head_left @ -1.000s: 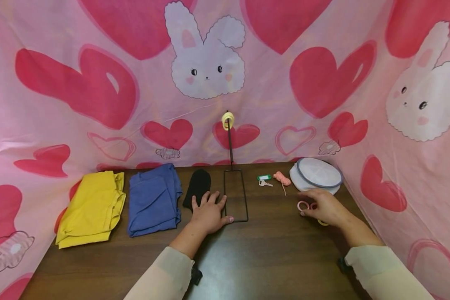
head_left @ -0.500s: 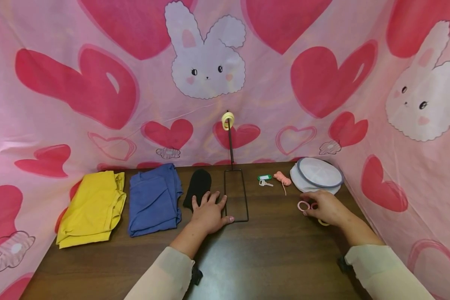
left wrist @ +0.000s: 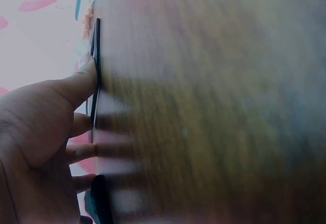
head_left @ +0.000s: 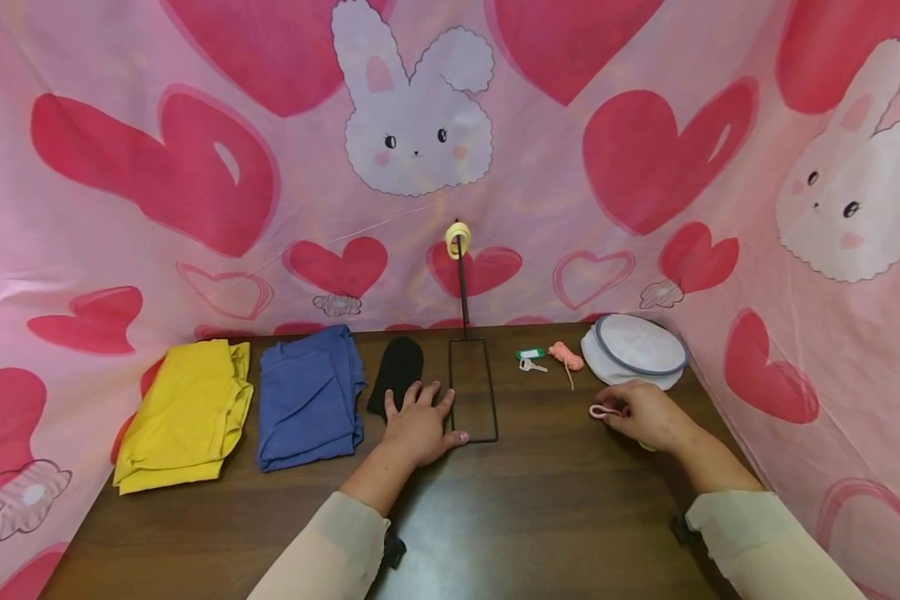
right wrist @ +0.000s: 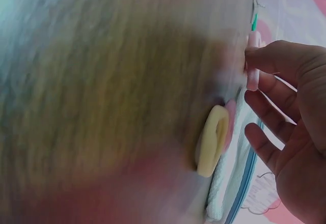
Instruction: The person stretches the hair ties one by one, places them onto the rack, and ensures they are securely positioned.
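My right hand (head_left: 647,417) pinches a pink hair tie (head_left: 598,412) between thumb and index finger, over the right side of the table; the tie is lifted and seen nearly edge-on. Below that hand, a yellow hair tie (right wrist: 213,141) and a second pink hair tie (right wrist: 231,124) lie on the table, mostly hidden in the head view. My left hand (head_left: 416,427) rests with fingers spread at the wire stand's black rectangular base (head_left: 489,387), thumb across its near left corner. Its other fingers reach the black flat rounded piece (head_left: 397,371). A yellow hair tie (head_left: 458,241) hangs at the top of the stand.
Behind my right hand sits a white mesh bag (head_left: 637,346) with a grey rim. Left of it lie a coral yarn bundle (head_left: 566,356) and a key (head_left: 532,365) with a green tag (head_left: 529,353). Folded blue cloth (head_left: 309,400) and yellow cloth (head_left: 183,417) occupy the left side.
The pink hair tie, earlier lying flat as a round ring by the fingertips, is now pinched and tipped up in my right hand. The left hand has stayed still.
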A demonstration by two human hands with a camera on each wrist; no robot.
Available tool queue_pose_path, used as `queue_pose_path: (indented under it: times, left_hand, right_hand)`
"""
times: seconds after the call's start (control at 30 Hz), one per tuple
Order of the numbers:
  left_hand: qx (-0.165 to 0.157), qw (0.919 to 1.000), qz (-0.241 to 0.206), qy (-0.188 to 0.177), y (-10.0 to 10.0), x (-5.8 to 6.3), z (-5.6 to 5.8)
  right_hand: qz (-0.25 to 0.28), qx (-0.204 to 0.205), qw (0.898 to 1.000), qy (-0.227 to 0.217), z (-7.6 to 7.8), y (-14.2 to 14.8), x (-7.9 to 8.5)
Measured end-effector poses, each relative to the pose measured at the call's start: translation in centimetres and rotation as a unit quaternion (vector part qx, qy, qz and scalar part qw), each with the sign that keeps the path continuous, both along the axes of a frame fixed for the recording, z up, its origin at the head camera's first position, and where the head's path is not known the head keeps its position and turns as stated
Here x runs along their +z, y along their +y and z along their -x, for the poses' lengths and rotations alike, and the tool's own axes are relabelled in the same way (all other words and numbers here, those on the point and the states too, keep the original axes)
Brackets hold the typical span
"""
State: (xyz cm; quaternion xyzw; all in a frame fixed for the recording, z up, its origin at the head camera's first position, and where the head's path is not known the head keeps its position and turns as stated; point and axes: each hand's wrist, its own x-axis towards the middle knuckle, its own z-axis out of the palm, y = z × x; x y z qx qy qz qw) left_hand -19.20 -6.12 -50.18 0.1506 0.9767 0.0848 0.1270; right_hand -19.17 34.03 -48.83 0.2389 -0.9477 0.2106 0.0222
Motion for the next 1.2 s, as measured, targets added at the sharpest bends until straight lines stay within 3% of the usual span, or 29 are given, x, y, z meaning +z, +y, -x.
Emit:
queue_pose_path:
  times: [0.43,0.93,1.2]
  left_hand:
    - [0.000,1.0000,-0.003,0.001,0.1,0.3,-0.1]
    - [-0.001,1.0000,-0.005,0.000,0.1,0.3,-0.1]
    - [0.000,1.0000,-0.007,-0.002,0.1,0.1,0.0]
  right_hand:
    - [0.019,0.027,0.999,0.033,-0.1,-2.2,0.7]
    - [0.035,0.052,0.996,0.058,1.0,-5.2,2.1]
    - [0.069,0.088,0.991,0.079,1.5,-7.6,2.9]
